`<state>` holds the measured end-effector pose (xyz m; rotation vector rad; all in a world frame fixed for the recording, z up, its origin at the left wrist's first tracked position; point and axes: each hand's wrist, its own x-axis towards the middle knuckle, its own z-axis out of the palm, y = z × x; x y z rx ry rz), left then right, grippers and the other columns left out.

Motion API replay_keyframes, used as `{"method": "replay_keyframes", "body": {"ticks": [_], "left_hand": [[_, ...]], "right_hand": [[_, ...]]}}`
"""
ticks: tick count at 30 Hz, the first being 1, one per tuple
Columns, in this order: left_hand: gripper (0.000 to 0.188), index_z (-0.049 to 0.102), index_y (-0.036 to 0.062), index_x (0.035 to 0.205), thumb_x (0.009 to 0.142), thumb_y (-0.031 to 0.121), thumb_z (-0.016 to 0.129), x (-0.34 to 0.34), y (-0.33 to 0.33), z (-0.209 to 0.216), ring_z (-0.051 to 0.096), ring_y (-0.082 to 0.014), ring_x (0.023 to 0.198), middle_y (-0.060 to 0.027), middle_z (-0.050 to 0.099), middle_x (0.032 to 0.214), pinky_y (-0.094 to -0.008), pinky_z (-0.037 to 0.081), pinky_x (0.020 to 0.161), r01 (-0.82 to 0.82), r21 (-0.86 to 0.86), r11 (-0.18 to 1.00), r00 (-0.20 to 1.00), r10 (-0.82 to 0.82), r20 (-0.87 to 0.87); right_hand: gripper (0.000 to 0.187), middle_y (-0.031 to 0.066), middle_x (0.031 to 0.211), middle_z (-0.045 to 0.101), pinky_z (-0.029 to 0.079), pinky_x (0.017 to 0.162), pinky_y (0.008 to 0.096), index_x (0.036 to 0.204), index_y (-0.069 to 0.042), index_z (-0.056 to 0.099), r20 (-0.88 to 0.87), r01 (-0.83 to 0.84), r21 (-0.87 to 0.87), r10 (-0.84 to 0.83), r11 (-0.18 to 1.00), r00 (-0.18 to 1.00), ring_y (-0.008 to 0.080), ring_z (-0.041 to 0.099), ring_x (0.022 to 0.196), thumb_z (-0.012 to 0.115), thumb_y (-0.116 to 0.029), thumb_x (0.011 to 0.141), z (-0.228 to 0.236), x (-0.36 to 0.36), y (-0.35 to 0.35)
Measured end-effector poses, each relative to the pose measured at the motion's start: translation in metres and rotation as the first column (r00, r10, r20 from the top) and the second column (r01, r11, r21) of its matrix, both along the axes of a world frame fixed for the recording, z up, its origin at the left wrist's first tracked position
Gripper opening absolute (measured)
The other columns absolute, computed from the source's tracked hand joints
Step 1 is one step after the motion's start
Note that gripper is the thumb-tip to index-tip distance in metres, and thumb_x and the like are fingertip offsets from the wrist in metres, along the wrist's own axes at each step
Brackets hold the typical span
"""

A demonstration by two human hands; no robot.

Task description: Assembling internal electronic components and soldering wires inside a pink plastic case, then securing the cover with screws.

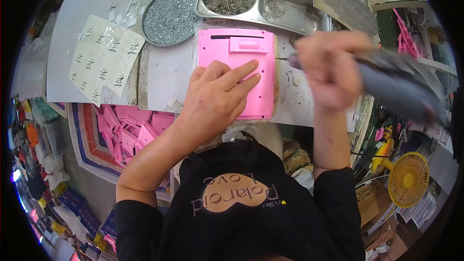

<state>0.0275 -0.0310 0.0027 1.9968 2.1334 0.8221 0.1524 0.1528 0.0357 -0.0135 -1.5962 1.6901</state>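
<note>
A pink plastic housing [249,101] lies flat near the table's front edge, with a dark slot and a raised block at its far end and small holes along its face. My left hand [212,94] presses on its left part, index and middle fingers stretched over the surface, the others partly bent. To the right, my right hand [333,67] is wrapped round a grey power screwdriver [394,79], blurred by motion. Its thin bit points left, close to the housing's right edge. Whether the bit touches the housing, I cannot tell.
Beyond the housing stand a round dish of silver screws [169,17] and a metal tray [258,19] with small metal parts. A marked paper sheet [104,63] lies at left. Below it is a crate [92,150] of pink parts. A yellow fan [408,179] stands at right.
</note>
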Motion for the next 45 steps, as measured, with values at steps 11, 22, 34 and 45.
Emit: {"method": "replay_keyframes", "body": {"ticks": [11,22,34,45], "left_hand": [[0.037,0.074,0.0134,0.118,0.081,0.015,0.072,-0.004,0.004,-0.012,0.06,-0.0228,0.098,-0.0027,0.067,0.129,-0.0407,0.045,0.09,0.028,0.076,0.997,0.982,-0.042,0.185],[0.027,0.067,0.0042,0.109,0.084,0.008,0.077,-0.089,-0.056,0.061,0.063,-0.0349,0.121,-0.0219,0.061,0.137,-0.0457,0.049,0.102,-0.211,0.39,0.896,0.949,0.092,0.303],[0.05,0.056,-0.0051,0.115,0.086,0.031,0.076,-0.075,-0.473,-0.239,0.057,-0.0505,0.111,-0.03,0.058,0.121,-0.0524,0.047,0.095,-0.952,-0.239,-0.193,-0.125,0.954,-0.271],[0.06,0.056,0.0131,0.143,0.095,0.048,0.061,-0.518,0.028,0.017,0.026,-0.0389,0.151,-0.0172,0.028,0.165,-0.061,0.024,0.119,-0.753,0.052,0.656,0.511,0.633,-0.582]], "right_hand": [[0.013,0.0078,0.076,0.059,0.045,0.06,0.0275,0.097,-0.003,0.053,0.156,-0.108,-0.175,0.136,0.979,0.978,0.0133,0.053,0.064,0.065,-0.003,0.092,0.008,0.043,-0.039],[0.025,-0.003,0.058,0.046,0.036,0.058,0.0308,0.105,-0.008,0.052,-0.204,0.007,0.047,0.003,0.999,0.979,0.0104,0.043,0.05,0.056,-0.031,0.098,0.086,0.044,-0.005],[0.022,-0.0029,0.063,0.043,0.034,0.058,0.0264,0.111,-0.005,0.052,0.028,0.092,-0.057,-0.091,0.994,0.995,0.0089,0.04,0.054,0.057,-0.024,0.1,0.059,0.014,0.034],[0.065,0.0075,0.1,0.053,0.04,0.096,0.0353,0.147,0.006,0.036,0.331,0.6,0.212,-0.634,0.771,0.698,0.0186,0.051,0.096,0.063,-0.022,0.095,0.06,0.033,0.103]]}}
